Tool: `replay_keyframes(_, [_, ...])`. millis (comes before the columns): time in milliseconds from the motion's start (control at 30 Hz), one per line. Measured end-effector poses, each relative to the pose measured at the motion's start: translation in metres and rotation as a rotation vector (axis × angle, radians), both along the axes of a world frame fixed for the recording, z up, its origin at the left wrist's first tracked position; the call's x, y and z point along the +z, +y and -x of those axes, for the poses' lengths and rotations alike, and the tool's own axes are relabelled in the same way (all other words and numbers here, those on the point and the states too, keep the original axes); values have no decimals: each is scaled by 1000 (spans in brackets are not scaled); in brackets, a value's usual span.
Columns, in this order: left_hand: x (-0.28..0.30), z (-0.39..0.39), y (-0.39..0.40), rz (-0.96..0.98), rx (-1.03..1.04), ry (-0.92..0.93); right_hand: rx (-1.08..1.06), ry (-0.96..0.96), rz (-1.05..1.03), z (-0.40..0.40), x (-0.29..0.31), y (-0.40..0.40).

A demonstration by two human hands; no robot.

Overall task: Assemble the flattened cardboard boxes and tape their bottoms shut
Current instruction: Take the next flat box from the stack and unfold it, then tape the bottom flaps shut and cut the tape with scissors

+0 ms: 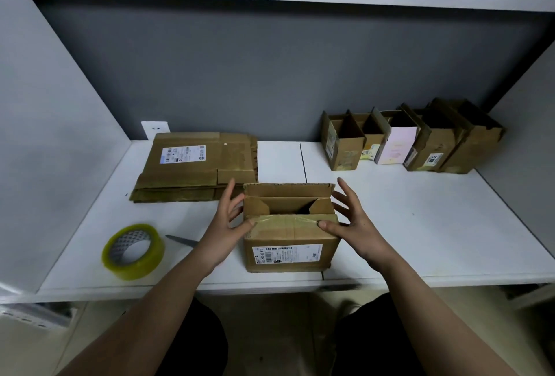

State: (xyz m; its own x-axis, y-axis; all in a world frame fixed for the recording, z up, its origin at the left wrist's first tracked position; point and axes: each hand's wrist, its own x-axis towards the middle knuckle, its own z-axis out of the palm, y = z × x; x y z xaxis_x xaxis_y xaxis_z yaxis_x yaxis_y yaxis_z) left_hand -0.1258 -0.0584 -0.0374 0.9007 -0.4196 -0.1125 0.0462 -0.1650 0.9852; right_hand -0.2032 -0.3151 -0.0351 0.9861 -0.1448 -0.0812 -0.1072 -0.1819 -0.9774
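1. The white table (390,219) bears everything; its back edge meets a grey wall.
2. A stack of flattened boxes (195,165) lies at the back left, several sheets deep. By my judgement this is the work left: each still has to be opened out and taped.
3. A row of assembled boxes (414,141) stands at the back right, side by side and touching, their open tops up. These look finished, though their bottoms are hidden, so I cannot tell that they are taped.
4. The box in hand (288,237) stands near the front edge, between the two hands, already squared up. The two short flaps are folded in, the near long flap lies down over them, and the far long flap stands up. This end is not yet shut or freshly taped.
5. The tape roll (133,252) sits upright at the front left, well apart from the box, untouched.
6. The left hand (228,222) has spread, fairly straight fingers beside the box's left wall, its thumb pressing the near flap's left corner; it grips nothing.
7. The right hand (351,222) mirrors it, fingers wide beside the right wall, thumb on the flap's right corner.
8. Scissors (181,240) lie just right of the roll, only the blade tip showing past the left forearm.
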Motion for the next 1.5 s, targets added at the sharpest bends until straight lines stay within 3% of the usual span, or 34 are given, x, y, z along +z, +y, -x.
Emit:
replay_keyframes(400, [7,4,-5,36,-22,150,36,96,-137,-1,-11,2])
replay_keyframes(867, [4,5,-4,-23,-1,97,-84,37,-67,-7,-22,14])
replay_keyframes(1167, [-1,8,-9,-235,-23,-118,-133,-111,177,-5,-16,26])
replay_keyframes(1333, [9,5,-14,-331,-2,-110,-146,-4,663,-2,0,35])
replay_keyframes(1400, [19,4,-10,-303,1,-83,-158,-58,829,-5,12,40])
replay_keyframes(1500, [34,2,4,-211,17,-92,-141,-167,921,-12,32,54])
